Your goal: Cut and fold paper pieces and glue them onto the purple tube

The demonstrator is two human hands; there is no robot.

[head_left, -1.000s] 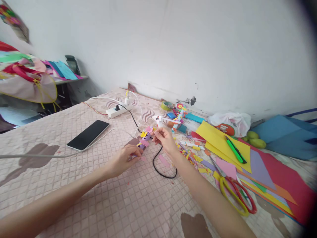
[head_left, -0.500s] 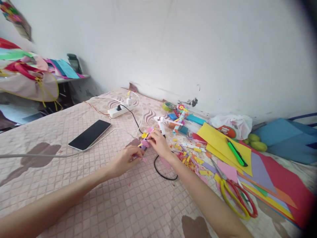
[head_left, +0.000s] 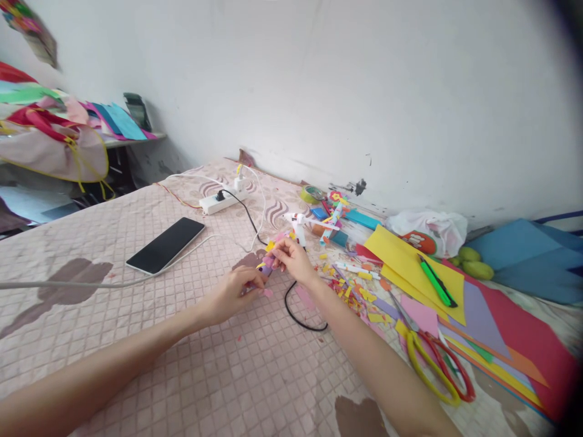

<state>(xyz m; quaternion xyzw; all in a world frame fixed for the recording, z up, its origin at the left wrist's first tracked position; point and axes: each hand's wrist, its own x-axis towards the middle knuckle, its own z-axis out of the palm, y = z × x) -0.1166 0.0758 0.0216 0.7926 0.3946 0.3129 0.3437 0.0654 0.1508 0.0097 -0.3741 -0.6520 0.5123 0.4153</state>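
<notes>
Pinching the near end of a small paper craft piece (head_left: pixel 268 260), the left hand (head_left: pixel 230 295) is closed on it with fingertips low over the pink quilted bed cover (head_left: pixel 204 364). The right hand (head_left: pixel 294 261) grips the far end of the same piece between thumb and fingers, so the purple, pink and yellow strip spans the short gap between the two hands, just above the cover.

Just beyond the right hand stands a white glue gun (head_left: pixel 298 224), its black cord (head_left: pixel 300 315) looping on the cover under the right wrist. To the right lies a litter of paper scraps (head_left: pixel 355 288), then the yellow-handled scissors (head_left: pixel 432 364) near the front edge, and a stack of coloured sheets (head_left: pixel 492 321) with a green utility knife (head_left: pixel 435 280) on the yellow one.

To the left the cover is freer: a dark phone (head_left: pixel 166 244) lies well apart from the hands, with a white power strip (head_left: pixel 223 200) further back near the wall (head_left: pixel 319 79).
</notes>
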